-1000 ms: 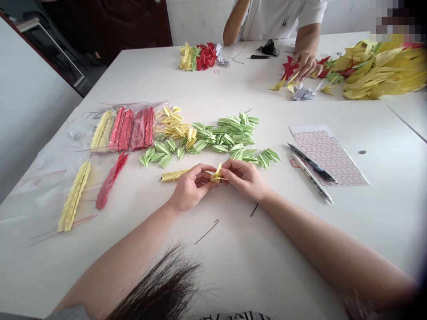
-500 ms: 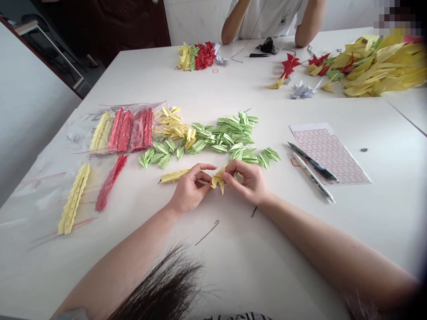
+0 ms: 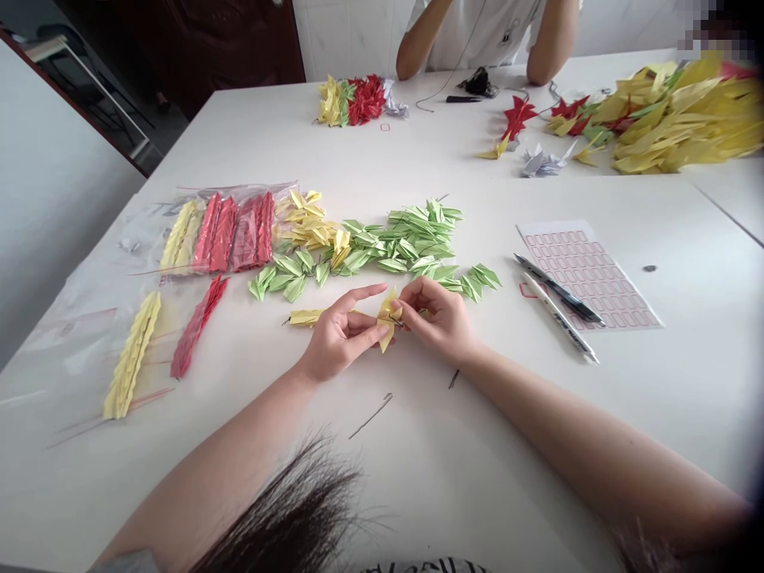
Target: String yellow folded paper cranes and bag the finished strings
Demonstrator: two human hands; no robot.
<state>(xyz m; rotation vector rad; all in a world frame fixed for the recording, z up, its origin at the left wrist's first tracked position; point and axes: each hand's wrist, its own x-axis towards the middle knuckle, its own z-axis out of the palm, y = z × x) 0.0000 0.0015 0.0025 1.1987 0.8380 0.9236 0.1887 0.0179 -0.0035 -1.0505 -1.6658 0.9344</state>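
Observation:
A yellow folded-paper crane [image 3: 387, 336] is between my hands above the table, its wings spread. My left hand [image 3: 337, 334] grips its near left side with the thumb, while the index finger stretches out above. My right hand [image 3: 440, 322] pinches its upper right part between thumb and fingers. A short dark line, perhaps a string, crosses the paper at my right fingertips. Behind my left hand lies a strip of packed yellow folded paper [image 3: 303, 317]. More yellow paper is partly hidden behind my right hand. Beyond both hands is a heap of green folded paper pieces [image 3: 411, 239].
Bagged red and yellow strips [image 3: 222, 235] lie left, with a loose yellow strip [image 3: 132, 358] and red strip [image 3: 196, 330]. A hooked wire [image 3: 371, 416] lies in front. Pens [image 3: 561, 290] rest by a label sheet [image 3: 597, 274]. A person's arms [image 3: 549, 48] lean opposite, near yellow paper [image 3: 686, 119].
The yellow crane has been turned and its wings stand differently. My left thumb has come onto it, and my left index finger has stretched further out.

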